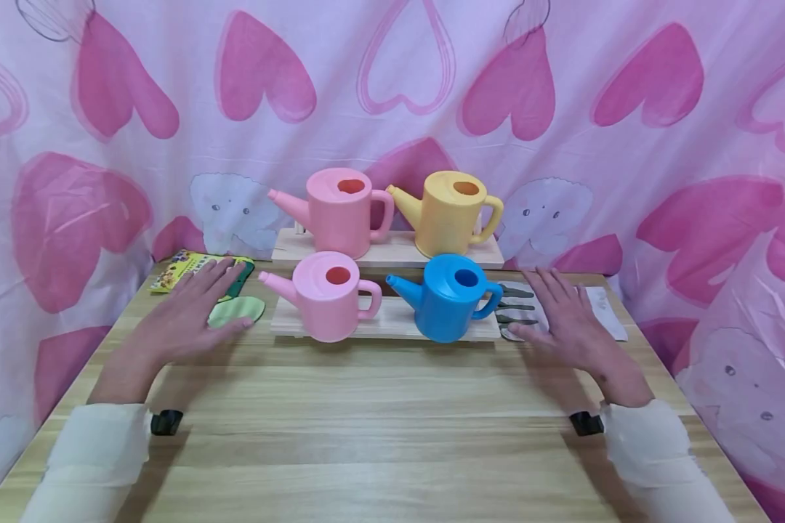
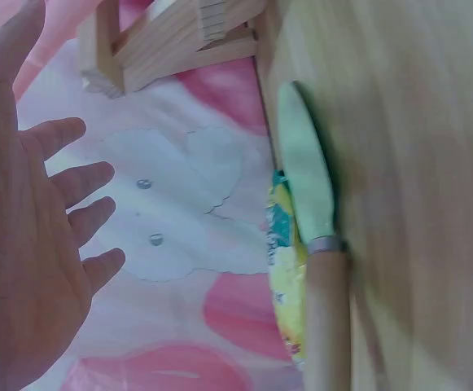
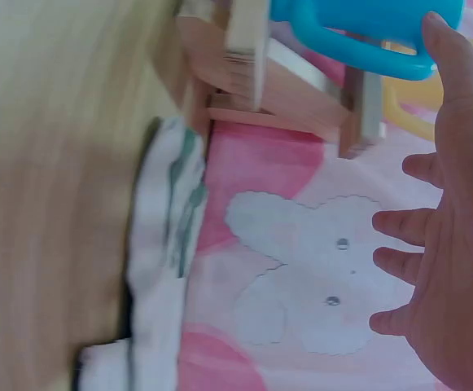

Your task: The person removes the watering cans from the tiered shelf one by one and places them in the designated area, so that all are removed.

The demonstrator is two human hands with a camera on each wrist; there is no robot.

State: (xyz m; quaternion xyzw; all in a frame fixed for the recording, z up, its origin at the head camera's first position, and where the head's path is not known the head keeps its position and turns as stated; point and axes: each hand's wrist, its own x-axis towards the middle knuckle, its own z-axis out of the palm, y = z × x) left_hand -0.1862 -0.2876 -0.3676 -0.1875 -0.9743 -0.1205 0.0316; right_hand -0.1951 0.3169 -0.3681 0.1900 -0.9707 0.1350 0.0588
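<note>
My left hand hovers palm down with fingers spread over the table's left side, holding nothing. Below it lies a hand trowel with a pale green blade; its wooden handle shows in the left wrist view. Beside the trowel is a yellow and green packet. My right hand is likewise spread and bare, above a white cloth with dark green marks. Nearest that hand is a blue watering can. A light pink watering can stands left of it on the lower step.
A two-step wooden stand sits at the back of the table. On its upper step are a darker pink watering can and a yellow watering can. A pink heart-print curtain hangs behind and at both sides.
</note>
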